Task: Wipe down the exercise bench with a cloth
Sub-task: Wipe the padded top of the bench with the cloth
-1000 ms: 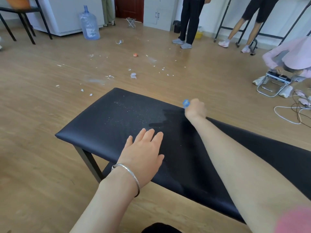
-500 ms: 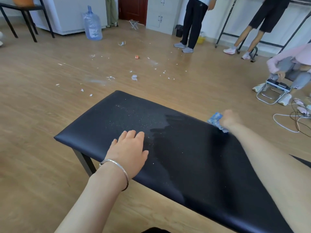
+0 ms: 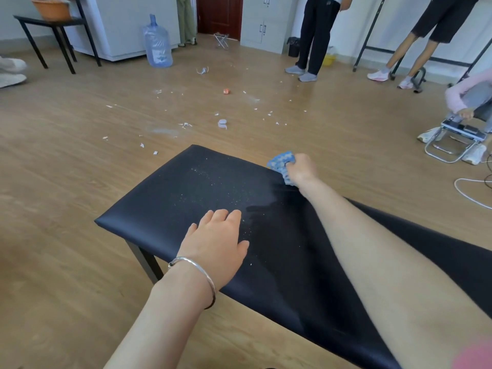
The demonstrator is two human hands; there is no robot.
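Blue cloth [image 3: 279, 159] in grip of right hand [image 3: 302, 169] at bench [image 3: 165, 209] far edge; left hand [image 3: 215, 243] flat, straight-fingered, by near edge.

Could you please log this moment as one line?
step: wipe bench | right hand: grips cloth at far edge | left hand: flat on bench | specks: on left part

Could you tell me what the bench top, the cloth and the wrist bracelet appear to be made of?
The bench top looks like black vinyl or faux leather: smooth, faintly glossy, wrapped over rounded edges. The cloth, gripped in the right hand, seems soft fabric, blue-and-white patterned and crumpled. The bracelet appears to be polished silvery metal, judging by its bright glints.
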